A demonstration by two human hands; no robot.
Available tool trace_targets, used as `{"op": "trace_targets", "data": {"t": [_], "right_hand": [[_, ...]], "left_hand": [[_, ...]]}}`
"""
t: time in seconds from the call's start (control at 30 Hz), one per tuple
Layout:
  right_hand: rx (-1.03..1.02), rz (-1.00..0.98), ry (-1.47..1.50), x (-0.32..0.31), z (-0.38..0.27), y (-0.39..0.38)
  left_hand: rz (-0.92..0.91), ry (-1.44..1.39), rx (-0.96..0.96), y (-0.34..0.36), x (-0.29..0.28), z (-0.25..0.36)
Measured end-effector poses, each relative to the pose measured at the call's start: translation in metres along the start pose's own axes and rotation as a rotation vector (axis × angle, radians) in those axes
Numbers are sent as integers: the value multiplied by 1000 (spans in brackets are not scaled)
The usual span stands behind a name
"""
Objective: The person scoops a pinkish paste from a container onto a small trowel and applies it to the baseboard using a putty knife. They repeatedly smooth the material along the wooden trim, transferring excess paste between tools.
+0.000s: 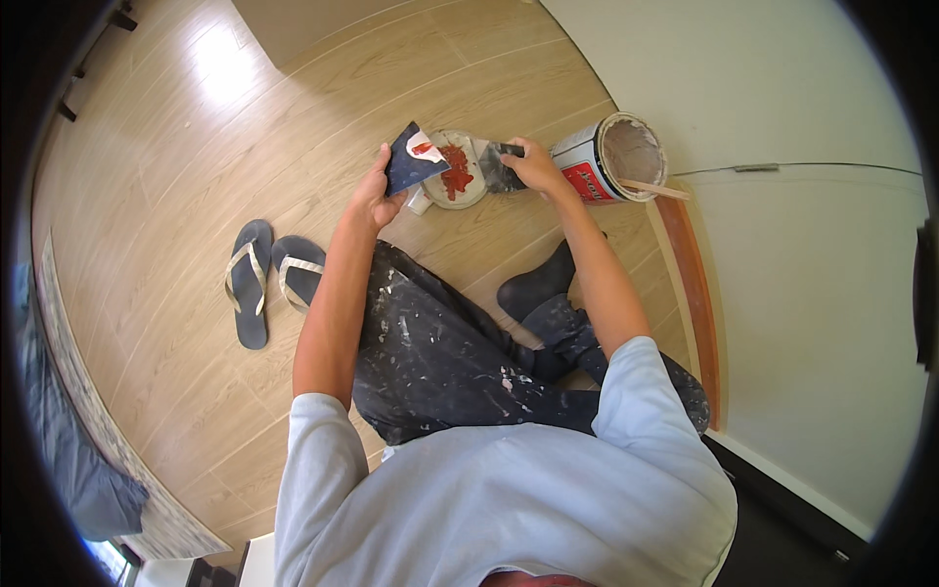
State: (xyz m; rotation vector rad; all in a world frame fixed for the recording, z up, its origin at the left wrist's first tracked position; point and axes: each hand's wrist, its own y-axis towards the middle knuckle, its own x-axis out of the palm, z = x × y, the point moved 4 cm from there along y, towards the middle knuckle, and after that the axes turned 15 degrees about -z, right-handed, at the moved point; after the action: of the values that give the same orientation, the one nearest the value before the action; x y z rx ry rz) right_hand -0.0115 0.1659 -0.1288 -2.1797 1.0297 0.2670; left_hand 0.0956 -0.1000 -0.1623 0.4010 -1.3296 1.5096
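My left hand (375, 194) grips a dark blue flat square plate (406, 168) by its left side. A smear of white paste with a red streak (423, 147) lies near its right corner. In my right hand (534, 166) is a putty knife (500, 173), its wide grey blade pointing left toward the plate. Beneath and between both tools, a round whitish lid (466, 199) rests on the floor with reddish paste (456, 172) spread over it. Whether the blade touches the lid, I cannot tell. A small white piece (420, 203) sits by the lid's lower left edge.
Right of my right hand, an open paint bucket (587, 157) holds whitish stuff and a wooden stick (653, 188). Dark flip-flops (251, 284) lie left of my left arm. My paint-spattered trousers (430, 342) cover folded legs. A pale panel (782, 235) stands along the right.
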Motion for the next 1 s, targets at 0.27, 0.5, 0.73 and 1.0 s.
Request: {"op": "trace_targets", "data": {"t": [0.27,0.5,0.73,1.0], "right_hand": [[-27,-27,40,-20,7,13],[-150,169,-264,10,27,18],[-93,172,-194,21,25,11],[-173,123,-215,26,22,12]], "left_hand": [[-38,49,-2,-7,6,2],[6,115,-41,-10,14,-2],[-21,135,-29,-4,5,-1],[-64,115,-32,-8,17,-2]]}}
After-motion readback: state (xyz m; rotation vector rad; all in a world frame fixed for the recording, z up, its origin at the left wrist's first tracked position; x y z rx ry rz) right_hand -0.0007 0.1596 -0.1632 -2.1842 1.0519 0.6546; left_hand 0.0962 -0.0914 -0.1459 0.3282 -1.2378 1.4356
